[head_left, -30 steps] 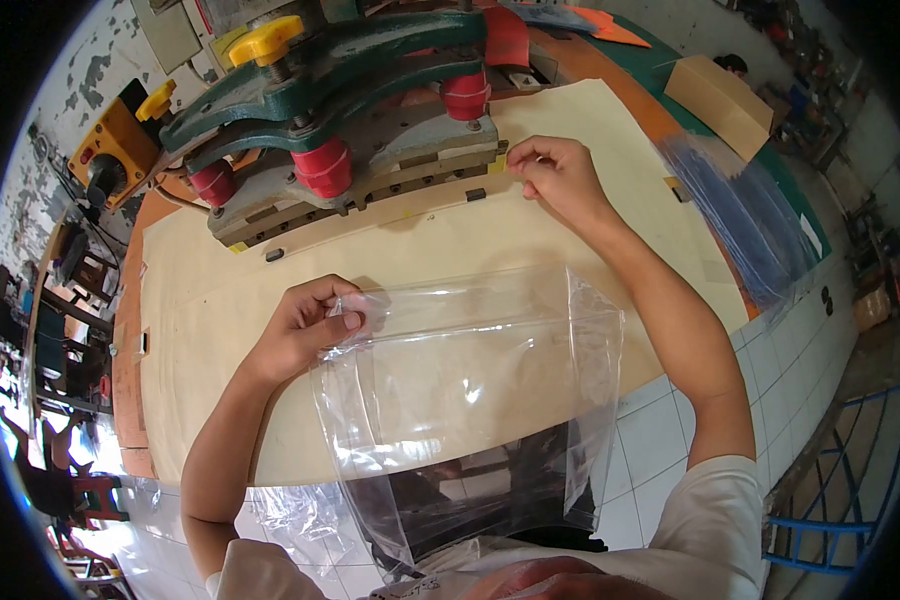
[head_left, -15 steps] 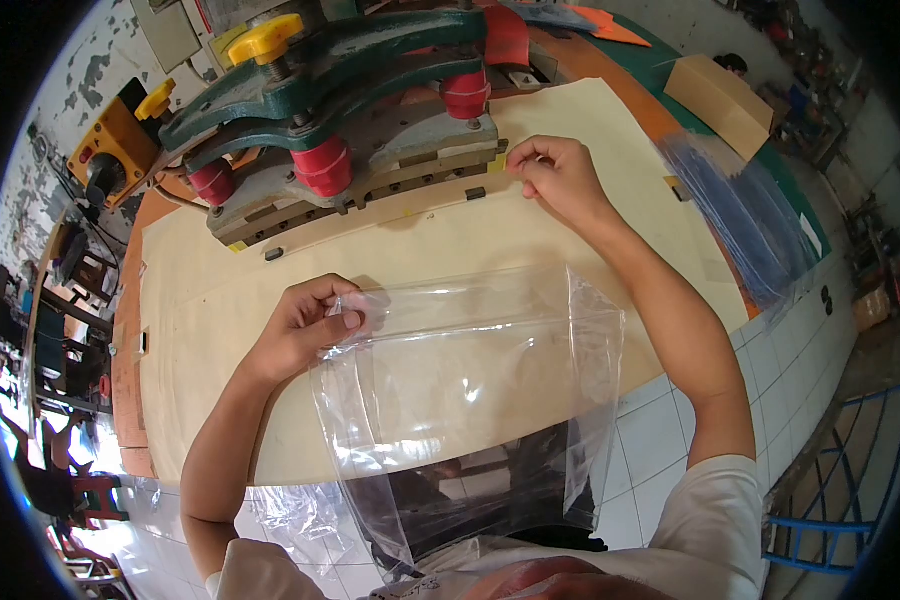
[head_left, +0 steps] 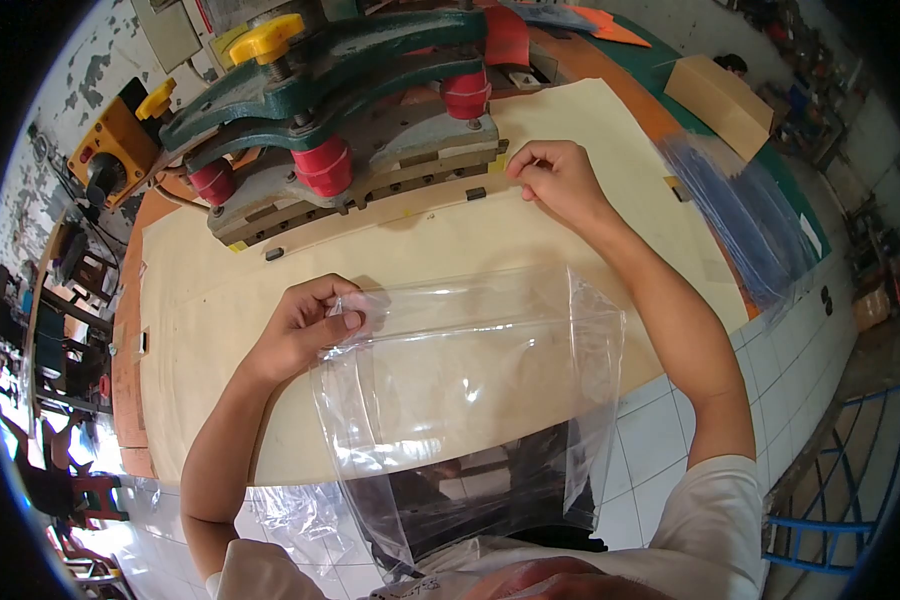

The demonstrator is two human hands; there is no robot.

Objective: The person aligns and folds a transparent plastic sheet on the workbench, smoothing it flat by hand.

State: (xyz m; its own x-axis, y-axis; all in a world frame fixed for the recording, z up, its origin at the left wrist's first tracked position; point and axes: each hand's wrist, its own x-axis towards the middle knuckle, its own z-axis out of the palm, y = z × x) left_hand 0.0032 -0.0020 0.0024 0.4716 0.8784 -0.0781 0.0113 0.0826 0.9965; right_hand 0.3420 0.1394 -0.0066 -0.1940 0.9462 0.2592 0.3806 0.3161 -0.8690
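A clear plastic bag [head_left: 470,380] hangs over the front edge of the table, its lower part in front of my lap. My left hand [head_left: 315,325] pinches its upper left corner between thumb and fingers. Beside the right end of the press's metal bar [head_left: 370,185], my right hand [head_left: 560,180] is raised with its fingers curled together; whether anything small is between them cannot be made out. The press [head_left: 320,110] has green arms, red-wrapped posts and a yellow knob [head_left: 266,40]. Two small dark blocks [head_left: 476,194] [head_left: 275,255] lie before the bar.
Cream sheeting [head_left: 220,340] covers the table. A stack of clear bluish plastic [head_left: 745,220] lies at the right, near an open cardboard box [head_left: 718,105]. An orange control box [head_left: 115,155] stands left of the press. Behind the cardboard box, part of a person's head [head_left: 733,64] shows.
My right hand has shifted very slightly to the right, away from the end of the bar. My left hand and the bag have stayed in place.
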